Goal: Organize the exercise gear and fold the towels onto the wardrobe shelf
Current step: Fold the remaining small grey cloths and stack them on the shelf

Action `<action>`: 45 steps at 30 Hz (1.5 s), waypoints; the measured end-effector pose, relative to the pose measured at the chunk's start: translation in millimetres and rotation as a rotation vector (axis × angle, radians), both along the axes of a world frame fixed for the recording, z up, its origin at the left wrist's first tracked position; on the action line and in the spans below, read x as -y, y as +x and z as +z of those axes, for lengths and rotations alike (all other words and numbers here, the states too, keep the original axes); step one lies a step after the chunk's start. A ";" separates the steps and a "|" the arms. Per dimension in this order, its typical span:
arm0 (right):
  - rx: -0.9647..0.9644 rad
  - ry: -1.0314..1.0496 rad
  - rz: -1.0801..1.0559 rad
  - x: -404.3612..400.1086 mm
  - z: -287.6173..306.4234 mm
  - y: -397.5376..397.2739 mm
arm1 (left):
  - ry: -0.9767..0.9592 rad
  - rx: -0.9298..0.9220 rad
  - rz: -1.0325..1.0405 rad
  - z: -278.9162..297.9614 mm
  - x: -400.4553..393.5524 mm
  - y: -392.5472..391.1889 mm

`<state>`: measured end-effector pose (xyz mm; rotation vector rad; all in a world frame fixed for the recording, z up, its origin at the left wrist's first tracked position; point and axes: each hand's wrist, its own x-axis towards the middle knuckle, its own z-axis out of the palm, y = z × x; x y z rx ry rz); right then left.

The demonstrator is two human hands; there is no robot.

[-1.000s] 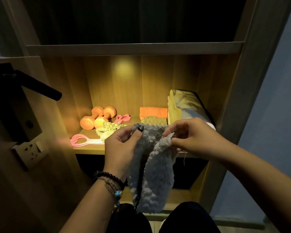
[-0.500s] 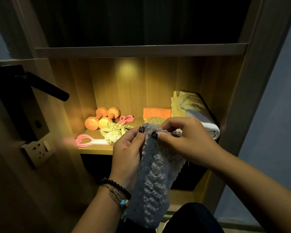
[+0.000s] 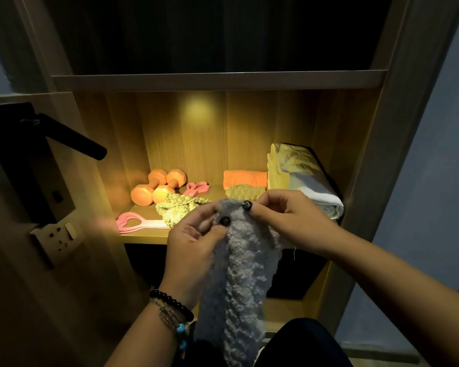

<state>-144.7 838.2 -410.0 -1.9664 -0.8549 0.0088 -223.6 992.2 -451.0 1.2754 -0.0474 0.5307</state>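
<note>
Grey towel, one fluffy piece, hangs folded lengthwise in the lower centre of the frame, held up in front of the lit wardrobe shelf. Its top edge is pinched from both sides: the left hand has its grip closed on the left part of that edge, thumb on top, and the right hand pinches the right part between thumb and fingertips, the two hands nearly touching. One dark bead bracelet and one woven band with blue beads circle the left wrist.

Behind the hands, on the shelf, a crumpled green towel lies at centre left, just behind the left hand. Left of it, near the shelf's front edge, lies one pink flat piece of exercise gear with a heart-shaped cut-out; a second pink piece lies farther back. Two orange dumbbells sit side by side at the back left. At centre right, one folded orange towel lies behind one folded green towel. To the right a stack of folded pale towels fills the shelf's right end; I cannot count its layers.

At the far left of the frame one black door handle juts out, with one wall socket below it.
</note>
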 end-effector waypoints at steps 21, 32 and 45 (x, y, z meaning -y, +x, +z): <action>0.111 -0.286 -0.121 -7.6 -2.9 32.1 | 0.156 -0.161 0.039 10.6 -60.1 4.9; -0.007 -0.102 -0.146 -29.4 -30.1 42.9 | 0.409 -0.387 0.239 -25.0 -88.5 20.0; 0.169 0.181 -0.080 -27.5 -92.6 -11.3 | 0.436 -0.191 0.205 -61.5 -86.4 -50.3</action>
